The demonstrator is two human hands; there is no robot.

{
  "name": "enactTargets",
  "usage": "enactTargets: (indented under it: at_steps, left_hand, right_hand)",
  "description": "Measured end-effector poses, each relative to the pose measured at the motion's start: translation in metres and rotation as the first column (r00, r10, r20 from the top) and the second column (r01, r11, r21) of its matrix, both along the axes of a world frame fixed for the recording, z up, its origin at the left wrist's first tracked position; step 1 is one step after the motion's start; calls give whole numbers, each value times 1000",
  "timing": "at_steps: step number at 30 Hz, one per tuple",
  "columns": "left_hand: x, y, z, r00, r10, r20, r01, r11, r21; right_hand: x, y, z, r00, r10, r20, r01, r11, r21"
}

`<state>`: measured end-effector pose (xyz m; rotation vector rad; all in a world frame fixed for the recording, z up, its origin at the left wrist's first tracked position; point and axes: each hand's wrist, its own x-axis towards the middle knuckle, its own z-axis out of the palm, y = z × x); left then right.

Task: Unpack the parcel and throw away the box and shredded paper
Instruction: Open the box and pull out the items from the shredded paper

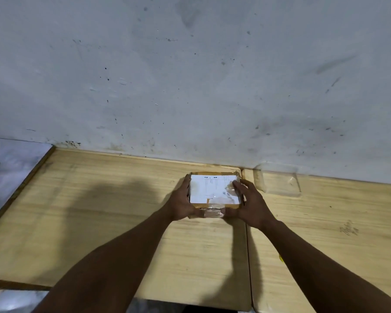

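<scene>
A small brown cardboard parcel point(213, 189) with a white shipping label on top lies flat on the wooden table point(99, 211), close to the wall. Clear tape runs over its near edge. My left hand point(182, 203) grips the parcel's left side and near corner. My right hand point(246, 203) holds its right side, fingers resting on the label and thumb on the taped near edge. The box is closed; its contents are hidden.
A clear plastic container point(278, 182) sits against the wall just right of the parcel. A second wooden table point(336, 233) adjoins on the right. A grey metallic surface point(11, 168) lies at the far left. The stained white wall point(190, 75) stands directly behind.
</scene>
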<state>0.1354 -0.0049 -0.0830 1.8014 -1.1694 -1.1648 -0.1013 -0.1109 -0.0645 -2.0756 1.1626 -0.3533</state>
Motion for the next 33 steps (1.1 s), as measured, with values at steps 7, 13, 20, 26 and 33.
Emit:
enactTargets:
  at_steps: [7,13,20,26,33]
  left_hand:
    - [-3,7,5,999,10,-32,-11,999,-39]
    - [-4,7,3,999,9,-36,-12,997,-83]
    - [3,1,-2,999,0,-37,-4,994,-110]
    - [2,-19,13,998,57,31,-50,981,-185]
    - [-11,-38,19,982,184,-42,-189,953,-237]
  right_hand:
    - [-4,-9,19,986,132,-102,-143,984,-110]
    - [-5,-4,27,992,112,-55,-118,985,-129]
    - [1,-14,34,999,-55,0,54,987,-152]
    - [15,-27,37,958,-172,231,207,969,-135]
    - [27,-35,24,916,-177,360,243,959,-145]
